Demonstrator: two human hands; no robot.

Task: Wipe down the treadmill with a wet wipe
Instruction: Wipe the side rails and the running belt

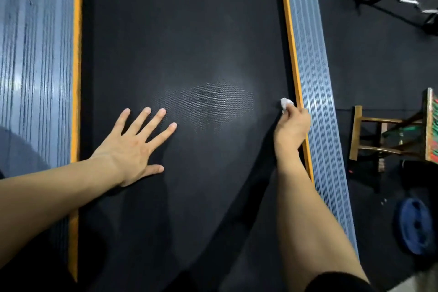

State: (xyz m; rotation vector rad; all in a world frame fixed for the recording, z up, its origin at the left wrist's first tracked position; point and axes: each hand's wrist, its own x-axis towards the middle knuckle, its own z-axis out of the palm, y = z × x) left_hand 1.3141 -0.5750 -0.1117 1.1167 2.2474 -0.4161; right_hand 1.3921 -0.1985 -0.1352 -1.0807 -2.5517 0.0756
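The left hand lay flat, fingers spread, on the treadmill's black belt. The right hand pinched a crumpled white wet wipe against the belt's edge beside the orange-trimmed grey side rail. A wooden stool and blue weight plate sat on the dark floor.

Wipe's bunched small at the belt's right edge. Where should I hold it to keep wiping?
Hold the wipe by its rear bunch, from above and behind, as the right hand pinches it now. Its white front sticks out toward the belt beside the orange strip.
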